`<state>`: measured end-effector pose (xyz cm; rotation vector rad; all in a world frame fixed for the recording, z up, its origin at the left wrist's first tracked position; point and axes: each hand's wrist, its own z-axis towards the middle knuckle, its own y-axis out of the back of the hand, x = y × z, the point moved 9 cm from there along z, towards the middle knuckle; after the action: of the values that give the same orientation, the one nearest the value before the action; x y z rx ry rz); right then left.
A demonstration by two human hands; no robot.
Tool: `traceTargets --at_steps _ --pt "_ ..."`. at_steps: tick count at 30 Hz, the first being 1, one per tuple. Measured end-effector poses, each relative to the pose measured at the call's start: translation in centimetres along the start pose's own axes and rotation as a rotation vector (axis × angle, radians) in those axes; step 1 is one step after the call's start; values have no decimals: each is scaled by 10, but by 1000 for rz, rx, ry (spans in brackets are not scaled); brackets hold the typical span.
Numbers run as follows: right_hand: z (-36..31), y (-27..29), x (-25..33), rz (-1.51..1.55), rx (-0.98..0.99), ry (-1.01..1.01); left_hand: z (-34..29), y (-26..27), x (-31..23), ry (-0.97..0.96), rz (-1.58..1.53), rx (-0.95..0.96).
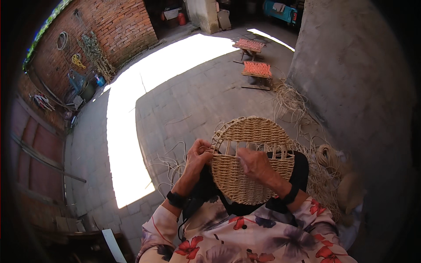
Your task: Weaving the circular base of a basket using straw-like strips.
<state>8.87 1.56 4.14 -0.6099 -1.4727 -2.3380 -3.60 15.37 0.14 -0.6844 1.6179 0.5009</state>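
Woven panel [239, 186] rests on my lap [301, 170], gap across its middle; my left hand [198, 157] pinches its left rim; my right hand [256, 165] curls over the gap, fingertips hidden, hold uncertain.

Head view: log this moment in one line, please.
left hand: at left edge of woven panel | right hand: over its middle | loose cord: heaped at right

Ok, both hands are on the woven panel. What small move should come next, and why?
I'd probably press the row below the gap snug with the right hand, while the left hand steadies the left edge of the woven panel: the hands already sit there, and bare uprights cross the gap.
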Motion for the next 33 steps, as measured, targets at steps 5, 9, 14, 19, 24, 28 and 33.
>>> traceTargets --at_steps 5,9,14,19,24,28,33 --pt "-2 4 7 6 -28 9 -2 0 -1 -2 9 -16" --pt "1 3 0 54 -65 -20 -3 2 -5 23 99 -30" --pt "-2 3 -8 112 -35 -77 -13 -25 -55 -353 607 -131" --pt "1 1 -7 126 -48 -82 -2 -50 -45 -396 807 11" --pt "3 4 -14 126 -53 -185 5 -48 -41 -335 848 8" --pt "2 -2 -21 126 -54 -207 8 -47 -40 -325 804 17" --pt "3 -4 -22 112 -50 -213 15 -46 -37 -238 820 63"
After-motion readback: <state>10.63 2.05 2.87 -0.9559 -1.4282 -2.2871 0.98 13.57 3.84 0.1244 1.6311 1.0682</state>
